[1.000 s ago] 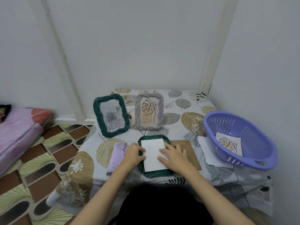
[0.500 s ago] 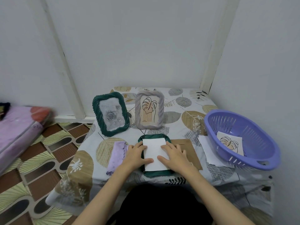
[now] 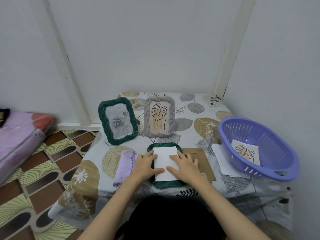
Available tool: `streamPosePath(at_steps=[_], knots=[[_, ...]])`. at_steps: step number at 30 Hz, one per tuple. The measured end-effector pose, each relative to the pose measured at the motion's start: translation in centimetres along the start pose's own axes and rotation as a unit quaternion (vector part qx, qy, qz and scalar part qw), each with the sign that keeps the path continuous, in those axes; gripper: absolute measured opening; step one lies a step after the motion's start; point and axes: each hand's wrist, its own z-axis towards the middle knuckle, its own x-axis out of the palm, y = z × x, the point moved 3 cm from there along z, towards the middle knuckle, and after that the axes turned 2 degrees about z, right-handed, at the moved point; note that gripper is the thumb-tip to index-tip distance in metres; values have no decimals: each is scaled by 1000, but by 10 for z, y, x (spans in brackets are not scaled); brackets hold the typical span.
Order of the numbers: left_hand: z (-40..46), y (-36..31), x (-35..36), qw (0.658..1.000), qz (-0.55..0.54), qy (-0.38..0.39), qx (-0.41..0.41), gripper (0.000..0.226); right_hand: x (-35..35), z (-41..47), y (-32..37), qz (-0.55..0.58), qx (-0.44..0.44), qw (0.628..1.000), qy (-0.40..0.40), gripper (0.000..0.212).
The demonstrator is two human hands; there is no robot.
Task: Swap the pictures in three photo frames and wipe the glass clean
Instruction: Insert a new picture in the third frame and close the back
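A dark green frame (image 3: 164, 184) lies face down near the table's front edge, with a white sheet (image 3: 164, 155) lying blank side up in its opening. My left hand (image 3: 146, 164) rests on the frame's left side, thumb flat on the sheet. My right hand (image 3: 184, 164) presses flat on the sheet's right part. A brown backing board (image 3: 204, 163) lies just right of the frame. Behind stand a second green frame (image 3: 118, 120) holding a grey rose picture and a grey frame (image 3: 159, 116) holding a leaf drawing. A purple cloth (image 3: 124, 163) lies left of my left hand.
A purple basket (image 3: 259, 146) at the table's right holds a leaf picture (image 3: 245, 153); a white sheet (image 3: 223, 161) lies partly under it. Walls close in behind and to the right. A pink mattress (image 3: 19, 135) lies on the patterned floor at left.
My left thumb has slid further onto the sheet and my right hand has shifted slightly right. The sheet now sits squarer in the frame's opening.
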Motion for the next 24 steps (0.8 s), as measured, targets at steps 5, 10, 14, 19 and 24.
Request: streamPosePath(at_steps=[5,10,14,19,24], knots=[[0,1,-2,999,11,34,13,89,-1,1,-1,14,2,1000,6,56],[4,5,-1,998,9,65,26,99,-6,1,-4,46,-2,999,17,53],[4,7,0,997,-7,64,31,99,-15,-2,-10,117,-10,993,22,50],[4,8,0,998,-7,60,31,99,-22,-3,-19,146,-27,986,79,59],[4,9,0,998,-8,57,32,99,-22,-3,-22,123,-33,988,87,63]])
